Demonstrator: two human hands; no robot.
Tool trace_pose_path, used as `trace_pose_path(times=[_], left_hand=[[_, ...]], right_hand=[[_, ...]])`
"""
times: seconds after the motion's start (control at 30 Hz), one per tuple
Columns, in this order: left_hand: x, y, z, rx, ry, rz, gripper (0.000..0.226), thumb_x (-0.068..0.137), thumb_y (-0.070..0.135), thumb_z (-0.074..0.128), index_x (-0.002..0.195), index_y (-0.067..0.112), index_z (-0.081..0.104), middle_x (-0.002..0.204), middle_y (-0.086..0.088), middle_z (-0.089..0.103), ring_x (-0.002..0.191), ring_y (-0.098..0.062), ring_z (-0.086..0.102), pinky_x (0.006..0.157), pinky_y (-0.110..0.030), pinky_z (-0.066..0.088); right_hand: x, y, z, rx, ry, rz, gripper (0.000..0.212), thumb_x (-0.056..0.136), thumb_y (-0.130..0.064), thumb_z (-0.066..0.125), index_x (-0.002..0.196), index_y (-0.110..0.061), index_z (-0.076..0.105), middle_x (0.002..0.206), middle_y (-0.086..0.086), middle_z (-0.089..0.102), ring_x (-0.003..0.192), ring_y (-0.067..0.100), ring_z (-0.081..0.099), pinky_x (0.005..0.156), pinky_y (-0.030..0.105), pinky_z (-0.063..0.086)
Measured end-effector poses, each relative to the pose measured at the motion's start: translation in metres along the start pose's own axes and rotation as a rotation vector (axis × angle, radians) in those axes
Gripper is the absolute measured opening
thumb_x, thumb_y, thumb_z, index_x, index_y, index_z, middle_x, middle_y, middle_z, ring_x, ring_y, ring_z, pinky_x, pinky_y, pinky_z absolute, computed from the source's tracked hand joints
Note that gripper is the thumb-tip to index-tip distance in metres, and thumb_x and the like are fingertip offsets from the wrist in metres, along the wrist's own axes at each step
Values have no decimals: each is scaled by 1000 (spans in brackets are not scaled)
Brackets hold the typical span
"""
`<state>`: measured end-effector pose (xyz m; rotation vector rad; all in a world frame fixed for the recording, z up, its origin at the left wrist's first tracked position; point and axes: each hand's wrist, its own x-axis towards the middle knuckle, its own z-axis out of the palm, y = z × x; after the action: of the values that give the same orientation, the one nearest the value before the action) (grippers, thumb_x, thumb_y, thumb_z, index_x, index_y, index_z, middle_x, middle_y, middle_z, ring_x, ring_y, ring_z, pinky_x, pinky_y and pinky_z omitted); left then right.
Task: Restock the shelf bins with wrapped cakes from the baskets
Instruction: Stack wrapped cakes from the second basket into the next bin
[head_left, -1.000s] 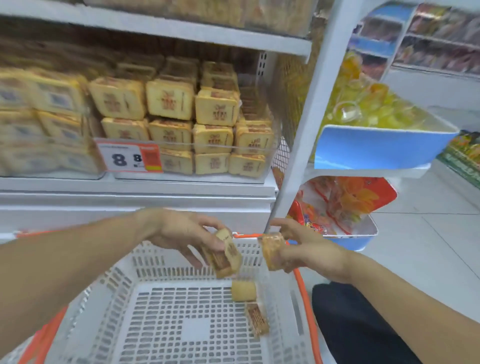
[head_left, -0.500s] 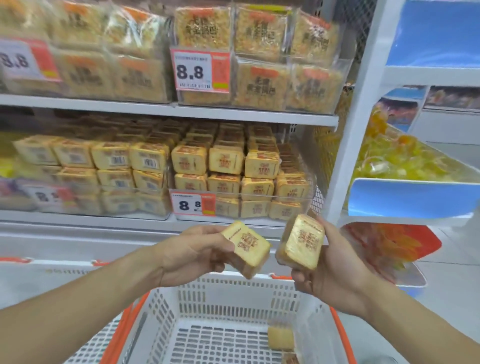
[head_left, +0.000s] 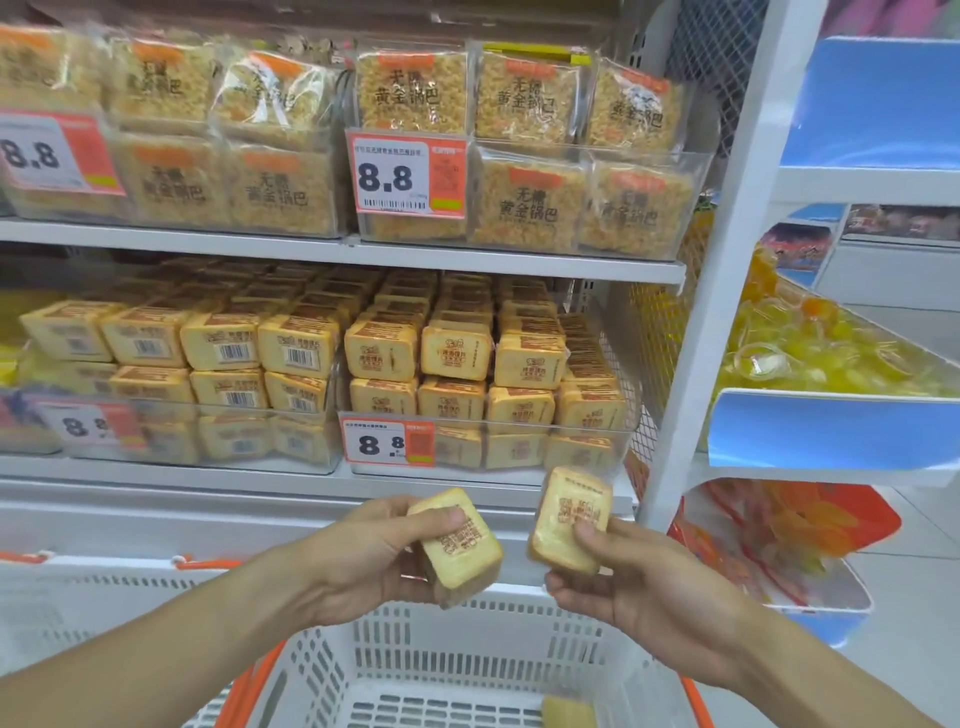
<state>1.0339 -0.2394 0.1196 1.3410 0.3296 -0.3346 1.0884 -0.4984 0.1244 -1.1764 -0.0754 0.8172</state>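
- Two wrapped cakes held up above the white basket (head_left: 467, 649), just below the shelf bins: left cake (head_left: 460, 545) gripped by the left hand (head_left: 374, 561), thumb across its printed face, fingers curled behind.
- Right cake (head_left: 570, 519) pinched by the right hand (head_left: 639, 587), thumb on the front, label turned outward, probably to match the facing rows.
- Likely target: clear bin (head_left: 488, 447) directly ahead, already stacked nearly full with the same cakes.
- One more cake (head_left: 569, 712) left on the basket floor.
- Price tag (head_left: 387, 441) clipped to the bin front; upper shelf board (head_left: 519, 262) close over the top row, leaving little headroom.
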Motion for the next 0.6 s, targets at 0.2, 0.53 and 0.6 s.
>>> trace_pose_path(times=[0.2, 0.53, 0.6], left_hand=[[9, 2, 1, -67, 7, -33, 44, 86, 44, 65, 117, 11, 63, 85, -12, 67, 68, -25, 66, 66, -34, 47], [8, 5, 3, -19, -291, -124, 46, 78, 10, 64, 119, 2, 45, 98, -31, 61, 91, -48, 65, 72, -50, 57], [8, 2, 5, 69, -152, -79, 62, 79, 0, 74, 126, 6, 34, 101, -32, 68, 92, -50, 67, 68, -51, 60]], right_hand=[[5, 9, -2, -120, 7, 14, 78, 64, -24, 89, 134, -10, 58, 122, 25, 69, 107, 36, 69, 85, 44, 55], [10, 10, 1, -8, -66, -122, 79, 58, -12, 88, 131, -11, 59, 121, 36, 64, 97, 47, 68, 76, 41, 61], [11, 8, 2, 24, -98, -131, 77, 59, -7, 86, 131, -8, 60, 122, 36, 63, 97, 47, 65, 78, 43, 61]])
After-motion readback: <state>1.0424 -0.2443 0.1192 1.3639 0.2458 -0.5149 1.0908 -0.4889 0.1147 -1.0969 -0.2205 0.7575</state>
